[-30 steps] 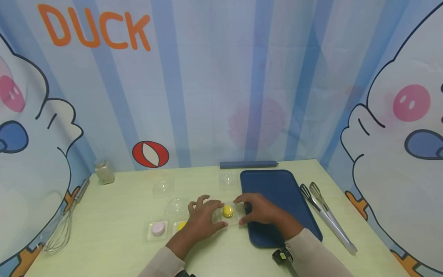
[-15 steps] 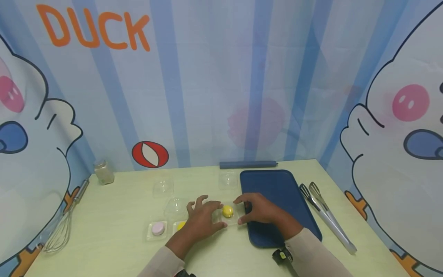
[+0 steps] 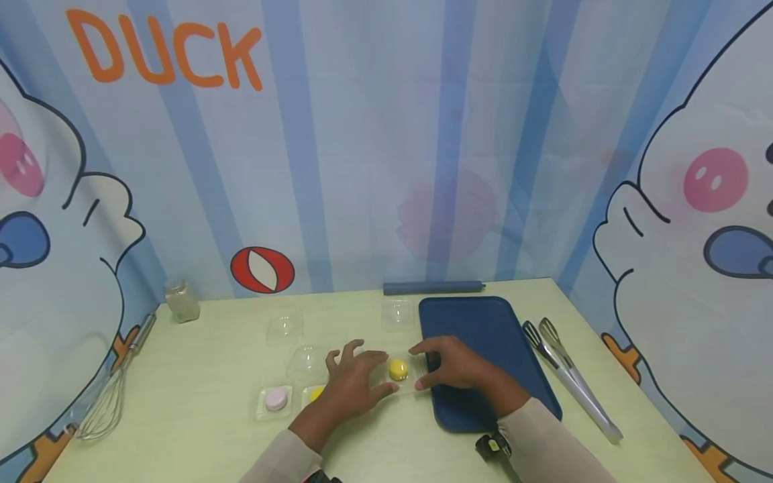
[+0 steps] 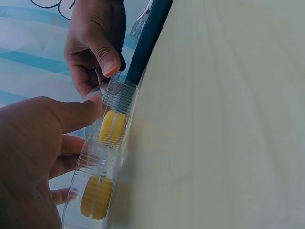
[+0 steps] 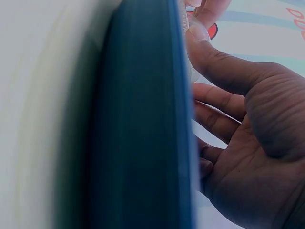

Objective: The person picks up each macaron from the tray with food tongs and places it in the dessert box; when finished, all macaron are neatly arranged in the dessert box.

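A yellow macaron sits in a small clear plastic box at the table's middle front. My left hand grips the box's left side, thumb at the near corner and index finger at the far one. On the opposite side my right hand holds it the same way, wrist over the blue tray. The left wrist view shows the macaron side-on, with ridged clear walls around it and both thumbs at the top edge. In the right wrist view, the tray's edge hides most of the box.
Left of the hands stand a boxed pink macaron and a boxed yellow one, partly behind my left wrist. Clear domed lids lie farther back. A whisk and jar are at left, tongs at right, a blue rolling pin behind.
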Motion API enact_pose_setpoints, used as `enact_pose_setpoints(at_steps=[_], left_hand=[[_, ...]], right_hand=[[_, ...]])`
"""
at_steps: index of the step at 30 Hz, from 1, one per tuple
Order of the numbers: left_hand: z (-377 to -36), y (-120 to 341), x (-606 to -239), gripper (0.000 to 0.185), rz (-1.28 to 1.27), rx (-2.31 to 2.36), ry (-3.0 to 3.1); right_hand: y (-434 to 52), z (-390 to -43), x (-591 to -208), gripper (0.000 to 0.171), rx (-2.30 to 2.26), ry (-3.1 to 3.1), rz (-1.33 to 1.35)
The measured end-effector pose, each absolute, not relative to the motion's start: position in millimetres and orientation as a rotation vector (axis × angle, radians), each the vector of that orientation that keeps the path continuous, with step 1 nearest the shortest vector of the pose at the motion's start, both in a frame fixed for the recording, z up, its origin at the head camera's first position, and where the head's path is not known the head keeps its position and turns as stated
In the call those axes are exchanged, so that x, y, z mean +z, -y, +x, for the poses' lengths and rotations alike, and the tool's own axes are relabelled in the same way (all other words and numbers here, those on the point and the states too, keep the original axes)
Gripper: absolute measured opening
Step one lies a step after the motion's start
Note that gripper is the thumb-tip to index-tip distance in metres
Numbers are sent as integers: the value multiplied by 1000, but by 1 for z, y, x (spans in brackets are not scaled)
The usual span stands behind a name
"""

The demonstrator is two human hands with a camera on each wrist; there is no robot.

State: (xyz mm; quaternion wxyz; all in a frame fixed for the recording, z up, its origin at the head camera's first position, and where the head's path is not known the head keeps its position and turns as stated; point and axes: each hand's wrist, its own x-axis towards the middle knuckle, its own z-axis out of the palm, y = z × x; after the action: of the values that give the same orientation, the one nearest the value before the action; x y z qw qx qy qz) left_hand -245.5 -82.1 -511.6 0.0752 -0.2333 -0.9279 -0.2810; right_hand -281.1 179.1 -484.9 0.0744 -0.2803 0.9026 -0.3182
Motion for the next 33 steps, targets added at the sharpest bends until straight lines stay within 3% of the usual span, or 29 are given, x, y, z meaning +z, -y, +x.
enact_pose_setpoints(at_steps=[33], left_hand=[[-243, 86, -501, 59, -665, -774, 2831]], right_hand=[[-175, -280, -481, 71, -955, -2702, -795]])
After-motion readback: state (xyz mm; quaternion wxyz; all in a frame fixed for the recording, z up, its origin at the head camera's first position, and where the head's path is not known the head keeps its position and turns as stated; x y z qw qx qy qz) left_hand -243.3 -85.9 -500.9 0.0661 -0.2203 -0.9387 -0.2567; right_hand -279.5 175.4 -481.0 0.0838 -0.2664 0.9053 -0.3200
